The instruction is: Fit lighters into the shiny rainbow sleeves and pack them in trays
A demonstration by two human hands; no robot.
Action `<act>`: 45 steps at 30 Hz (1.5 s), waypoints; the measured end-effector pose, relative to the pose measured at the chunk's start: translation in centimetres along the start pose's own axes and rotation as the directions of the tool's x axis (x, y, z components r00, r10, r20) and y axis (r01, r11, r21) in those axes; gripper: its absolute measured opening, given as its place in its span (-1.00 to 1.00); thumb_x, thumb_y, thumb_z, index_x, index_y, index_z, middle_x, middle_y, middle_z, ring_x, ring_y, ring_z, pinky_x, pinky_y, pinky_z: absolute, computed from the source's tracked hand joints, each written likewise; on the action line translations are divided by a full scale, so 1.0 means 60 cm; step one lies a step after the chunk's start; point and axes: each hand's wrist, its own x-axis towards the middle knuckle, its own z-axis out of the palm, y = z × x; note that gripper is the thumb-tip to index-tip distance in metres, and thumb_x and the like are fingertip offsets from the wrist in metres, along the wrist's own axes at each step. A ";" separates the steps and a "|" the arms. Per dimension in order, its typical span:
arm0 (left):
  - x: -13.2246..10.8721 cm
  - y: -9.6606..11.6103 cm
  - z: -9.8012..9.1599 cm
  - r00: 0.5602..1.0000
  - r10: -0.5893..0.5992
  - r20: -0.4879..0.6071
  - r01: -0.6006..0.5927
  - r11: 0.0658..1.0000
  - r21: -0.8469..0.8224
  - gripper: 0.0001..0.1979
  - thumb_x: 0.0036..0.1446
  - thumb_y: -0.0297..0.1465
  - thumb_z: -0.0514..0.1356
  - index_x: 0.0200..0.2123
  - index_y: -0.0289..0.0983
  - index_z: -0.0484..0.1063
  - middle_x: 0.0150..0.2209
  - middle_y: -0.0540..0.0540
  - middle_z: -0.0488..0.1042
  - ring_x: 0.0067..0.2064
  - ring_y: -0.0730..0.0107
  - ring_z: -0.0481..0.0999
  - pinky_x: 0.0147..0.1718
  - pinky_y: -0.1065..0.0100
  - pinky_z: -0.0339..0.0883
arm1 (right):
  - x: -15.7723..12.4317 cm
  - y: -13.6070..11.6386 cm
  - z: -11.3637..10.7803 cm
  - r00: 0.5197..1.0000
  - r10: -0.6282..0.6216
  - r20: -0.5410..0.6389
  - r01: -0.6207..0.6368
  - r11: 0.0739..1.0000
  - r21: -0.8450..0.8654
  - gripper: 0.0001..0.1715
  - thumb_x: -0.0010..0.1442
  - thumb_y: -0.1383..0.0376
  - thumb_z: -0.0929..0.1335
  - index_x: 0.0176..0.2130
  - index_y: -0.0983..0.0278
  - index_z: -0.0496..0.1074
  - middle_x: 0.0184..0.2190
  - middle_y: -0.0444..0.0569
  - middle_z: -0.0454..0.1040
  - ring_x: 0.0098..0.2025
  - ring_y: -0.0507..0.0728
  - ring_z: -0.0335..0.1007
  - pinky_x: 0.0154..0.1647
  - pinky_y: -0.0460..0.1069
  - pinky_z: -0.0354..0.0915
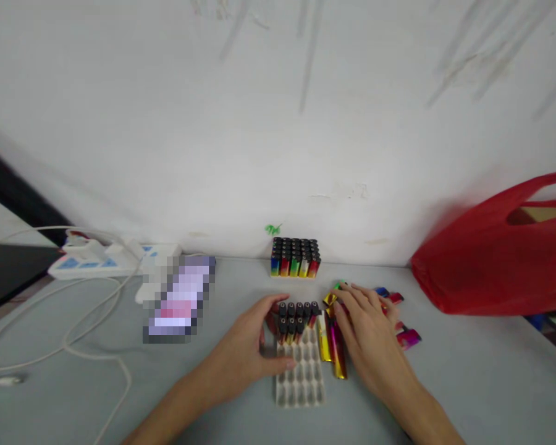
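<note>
A white tray [300, 377] with rows of oval cells lies on the table. Its far rows hold several black-topped lighters [291, 314] with shiny multicoloured bodies, standing upright; the nearer cells are bare. My left hand [248, 343] curves around the tray's left side, thumb over the cells and fingers beside the lighters, thumb and fingers wide apart. My right hand [366, 327] lies open, fingers stretched over a loose pile of shiny coloured pieces [408, 337]; what is under its fingertips is partly hidden. Between the tray and this hand lie long gold and magenta pieces [337, 349].
A full block of upright lighters [295, 259] stands at the back by the wall. To the left are a blurred-out phone [180, 296], a white power strip [97, 262] and a looping white cable [67, 337]. A red bag [486, 266] sits at the right.
</note>
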 end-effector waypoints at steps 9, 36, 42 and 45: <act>0.000 0.005 -0.001 1.000 -0.004 -0.007 0.003 1.000 -0.010 -0.06 -0.02 -0.35 0.57 0.39 -0.08 0.28 0.00 -0.07 0.50 -0.16 0.18 0.45 -0.07 0.19 0.40 | -0.004 0.011 0.012 0.999 -0.031 0.030 0.032 0.997 -0.066 -0.51 0.59 0.17 0.19 0.36 0.01 0.44 0.46 0.20 0.31 0.46 0.47 0.20 0.30 0.47 0.15; 0.001 0.002 0.000 1.000 0.003 -0.002 -0.003 1.000 -0.027 -0.06 -0.03 -0.37 0.56 0.39 -0.08 0.28 0.01 -0.06 0.52 -0.17 0.19 0.47 -0.15 0.23 0.40 | 0.000 -0.012 0.008 0.987 -0.014 -0.159 0.068 0.938 0.339 -0.76 0.40 0.37 0.39 0.00 0.09 0.57 0.15 0.12 0.34 0.11 0.34 0.45 0.16 0.32 0.36; 0.000 0.002 0.000 1.000 0.003 0.004 -0.003 1.000 -0.023 -0.07 -0.02 -0.37 0.55 0.39 -0.07 0.27 0.04 -0.07 0.52 -0.20 0.23 0.44 -0.18 0.26 0.37 | -0.003 -0.019 0.006 0.995 0.064 -0.075 -0.024 0.896 0.444 -0.45 0.37 0.38 0.40 0.28 0.08 0.33 -0.01 0.03 0.50 0.02 0.32 0.48 0.06 0.23 0.44; 0.000 0.003 0.000 1.000 -0.006 0.002 0.006 1.000 -0.028 -0.07 -0.02 -0.37 0.55 0.40 -0.07 0.27 0.04 -0.06 0.51 -0.20 0.24 0.43 -0.18 0.27 0.36 | -0.002 -0.020 0.003 0.999 0.035 0.003 -0.033 0.895 0.445 -0.55 0.39 0.36 0.40 0.21 0.10 0.39 -0.06 0.01 0.54 0.00 0.33 0.48 0.05 0.23 0.41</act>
